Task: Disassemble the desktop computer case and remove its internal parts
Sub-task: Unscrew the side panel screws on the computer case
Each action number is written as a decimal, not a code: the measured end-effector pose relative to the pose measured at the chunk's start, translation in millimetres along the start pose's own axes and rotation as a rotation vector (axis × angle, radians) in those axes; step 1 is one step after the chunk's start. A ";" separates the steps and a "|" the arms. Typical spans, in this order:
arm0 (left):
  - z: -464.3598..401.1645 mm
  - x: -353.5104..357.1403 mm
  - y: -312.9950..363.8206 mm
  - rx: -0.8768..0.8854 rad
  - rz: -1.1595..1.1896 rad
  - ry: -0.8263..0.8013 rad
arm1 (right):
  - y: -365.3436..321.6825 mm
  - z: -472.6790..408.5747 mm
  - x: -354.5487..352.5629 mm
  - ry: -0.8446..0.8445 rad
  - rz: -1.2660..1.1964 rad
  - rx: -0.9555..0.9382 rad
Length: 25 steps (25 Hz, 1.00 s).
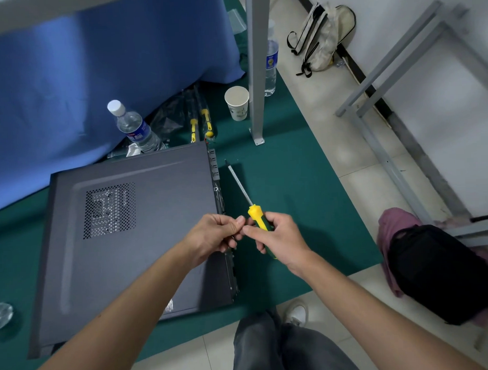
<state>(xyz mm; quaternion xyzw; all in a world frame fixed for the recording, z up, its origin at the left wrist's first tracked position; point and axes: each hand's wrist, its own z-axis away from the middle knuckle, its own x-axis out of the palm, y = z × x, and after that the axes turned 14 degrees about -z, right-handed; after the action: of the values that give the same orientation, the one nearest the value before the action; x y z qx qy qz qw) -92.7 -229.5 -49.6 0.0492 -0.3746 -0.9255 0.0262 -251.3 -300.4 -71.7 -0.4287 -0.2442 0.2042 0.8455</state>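
1. My right hand has its grip closed around the yellow-and-green handle of a screwdriver; the shaft points up and away from me over the green mat, its tip free of any screw.
2. My left hand is curled, thumb and fingertips meeting my right fingers just beside the handle. It may be pinching something small, a screw perhaps, but I cannot tell what, if anything, sits there.
3. The desktop computer case lies flat on the mat on the floor, its grey side panel with the perforated vent facing up and apparently not yet taken off. Its rear edge with the ports runs right beside my hands.
4. I judge the task is at an early stage: rear screws first, then the panel.
5. What could go wrong:
   - A small screw passed between my fingers could drop and roll under the case.
   - The tip could slip off a screw head if I hold it at a slant, chewing the head.
   - The water bottle stands near the case's far edge, the paper cup farther off; sliding the panel that way could knock the bottle over.
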 end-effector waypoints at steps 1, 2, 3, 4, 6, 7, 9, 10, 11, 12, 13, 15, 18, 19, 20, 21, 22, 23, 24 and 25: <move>-2.8 -3.8 2.7 0.000 -0.005 -0.011 | 0.3 -3.4 1.7 0.007 -0.031 -0.012; -7.1 -8.2 5.3 -0.005 -0.010 -0.020 | 0.9 -7.8 4.2 0.013 -0.061 -0.021; -10.8 -12.4 7.1 -0.016 -0.009 -0.031 | 1.8 -11.5 6.8 0.012 -0.082 -0.028; -13.9 -15.7 9.2 -0.029 -0.002 -0.041 | 2.7 -15.3 9.2 0.010 -0.104 -0.034; -19.0 -20.1 12.3 -0.042 -0.023 -0.049 | 6.2 -25.0 11.3 0.016 -0.147 -0.040; -21.9 -22.4 14.2 -0.038 -0.074 -0.039 | 10.0 -31.3 11.4 0.037 -0.160 -0.040; -27.9 -30.0 20.0 -0.006 -0.223 0.069 | 22.5 -44.4 9.5 0.133 -0.129 -0.017; -33.2 -38.1 22.9 0.012 -0.324 0.201 | 31.5 -51.8 7.7 0.196 -0.070 0.018; -40.2 -50.2 26.1 0.031 -0.455 0.382 | 41.6 -58.7 5.3 0.253 0.010 0.069; -49.1 -65.2 28.9 0.052 -0.620 0.578 | 52.2 -65.9 3.5 0.294 0.093 0.123; -57.7 -80.5 30.7 0.073 -0.776 0.741 | 62.4 -72.9 2.1 0.318 0.167 0.167; -70.8 -104.6 25.1 0.045 -0.964 0.903 | 79.8 -86.7 0.3 0.346 0.296 0.216; -79.2 -117.4 -3.6 0.018 -1.083 0.951 | 95.7 -100.3 -0.2 0.373 0.424 0.238; -79.6 -116.4 -12.2 0.042 -1.118 0.955 | 98.5 -100.1 -2.0 0.374 0.423 0.243; -80.8 -116.7 -17.6 0.057 -1.134 0.955 | 101.1 -98.7 -5.1 0.374 0.400 0.243; -82.2 -117.7 -19.1 0.066 -1.135 0.956 | 99.9 -94.7 -8.7 0.372 0.357 0.242; -82.3 -117.4 -19.1 0.068 -1.130 0.957 | 99.4 -89.9 -13.6 0.367 0.306 0.236; -82.1 -117.5 -18.8 0.071 -1.132 0.963 | 96.6 -84.3 -18.7 0.358 0.252 0.240; -82.9 -118.2 -17.5 0.077 -1.141 0.968 | 92.9 -79.7 -23.9 0.344 0.199 0.243; -84.7 -119.2 -14.0 0.079 -1.141 0.973 | 85.5 -74.8 -28.5 0.322 0.156 0.251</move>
<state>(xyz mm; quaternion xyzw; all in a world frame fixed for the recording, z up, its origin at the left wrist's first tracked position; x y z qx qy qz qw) 35.0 -267.7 -111.3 0.6404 -0.2698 -0.6549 -0.2969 -241.6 -316.1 -187.4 -0.3649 -0.0447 0.2268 0.9019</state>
